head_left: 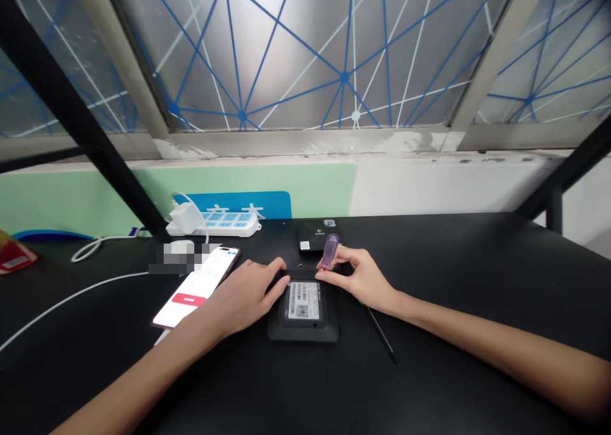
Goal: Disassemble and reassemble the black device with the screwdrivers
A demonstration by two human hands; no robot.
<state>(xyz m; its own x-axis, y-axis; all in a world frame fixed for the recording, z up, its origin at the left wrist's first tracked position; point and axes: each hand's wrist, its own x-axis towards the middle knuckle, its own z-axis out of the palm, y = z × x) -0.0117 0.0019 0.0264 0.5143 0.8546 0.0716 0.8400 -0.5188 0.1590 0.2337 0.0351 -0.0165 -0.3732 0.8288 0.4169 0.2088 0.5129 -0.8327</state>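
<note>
A black box-shaped device (305, 320) lies on the table with a white barcode label facing up. My left hand (251, 289) grips its upper left edge between thumb and fingers. In my right hand (356, 276) is a small screwdriver (330, 250) with a translucent purple handle, pinched near its red collar. It points down at the device's far right edge, and its tip is hidden by the fingers. A tiny screw (300, 265) appears to lie just beyond the device. Under the right hand, a thin dark rod (382, 335) rests on the table.
Beyond the device sits a flat black box (310, 238) with small stickers. A lit phone (200, 285) lies beside my left forearm. White cables run from a power strip (233, 224) along the wall. A red packet (16, 257) is at far left; black frame bars slope down both sides.
</note>
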